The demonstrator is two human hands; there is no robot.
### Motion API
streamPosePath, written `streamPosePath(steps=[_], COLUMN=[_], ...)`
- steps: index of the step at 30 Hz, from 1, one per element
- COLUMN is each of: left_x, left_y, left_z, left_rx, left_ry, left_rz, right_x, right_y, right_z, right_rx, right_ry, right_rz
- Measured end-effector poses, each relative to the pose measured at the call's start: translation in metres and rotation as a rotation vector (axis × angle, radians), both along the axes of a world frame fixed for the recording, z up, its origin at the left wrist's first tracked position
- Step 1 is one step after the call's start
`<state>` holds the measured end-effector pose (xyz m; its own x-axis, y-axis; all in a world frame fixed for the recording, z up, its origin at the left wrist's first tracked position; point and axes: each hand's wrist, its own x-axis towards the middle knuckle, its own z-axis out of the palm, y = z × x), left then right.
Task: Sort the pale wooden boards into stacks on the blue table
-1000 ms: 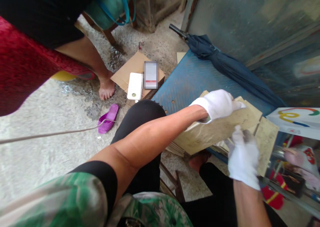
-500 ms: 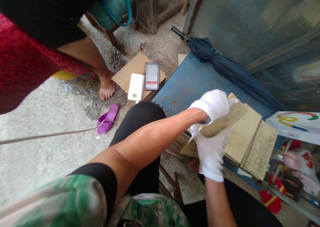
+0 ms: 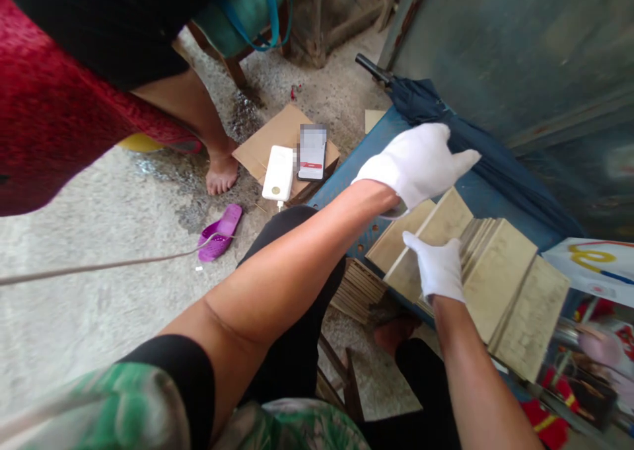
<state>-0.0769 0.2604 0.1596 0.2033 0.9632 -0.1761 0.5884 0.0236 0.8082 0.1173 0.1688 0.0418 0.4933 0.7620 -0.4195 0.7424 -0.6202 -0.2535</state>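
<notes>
One tan board [image 3: 448, 215] is in the right grip [image 3: 438, 268], with the thumb on one side and fingers on the other. The left grip [image 3: 411, 162] is just above that board, its thumb spread wide from the fingers. More boards [image 3: 502, 278] lean right of the right grip, on the blue bench [image 3: 488, 195]. A dark umbrella [image 3: 419, 100] lies past the left grip. A phone [image 3: 312, 156] sits left of both grips.

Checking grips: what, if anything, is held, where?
White-gloved right hand lies across a flat beige panel's face; grip unclear. White-gloved left hand seems empty.
</notes>
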Motion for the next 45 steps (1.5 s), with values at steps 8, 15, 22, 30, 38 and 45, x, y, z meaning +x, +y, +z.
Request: streamPosePath(steps=[8, 15, 22, 30, 38, 45], left_x=[-0.008, -0.02, -0.016, -0.014, -0.013, -0.012], left_y=[0.003, 0.006, 0.005, 0.005, 0.008, 0.004], left_z=[0.001, 0.004, 0.002, 0.0, -0.003, 0.0], left_rx=[-0.042, -0.055, -0.026, -0.002, -0.017, 0.015], left_ry=[-0.013, -0.037, -0.026, -0.015, -0.003, 0.011], left_rz=[0.011, 0.0, 0.023, 0.037, 0.031, 0.017], right_x=[-0.015, -0.023, -0.022, -0.028, -0.033, -0.033], right_y=[0.026, 0.025, 0.028, 0.033, 0.033, 0.03], right_z=[-0.033, -0.05, -0.057, -0.06, -0.056, -0.063], right_rx=[-0.157, -0.211, -0.208, -0.272, -0.285, -0.285], right_ry=[-0.135, -0.177, -0.207, -0.228, -0.24, -0.218], right_rz=[-0.102, -0.124, -0.081, -0.129, -0.115, -0.129])
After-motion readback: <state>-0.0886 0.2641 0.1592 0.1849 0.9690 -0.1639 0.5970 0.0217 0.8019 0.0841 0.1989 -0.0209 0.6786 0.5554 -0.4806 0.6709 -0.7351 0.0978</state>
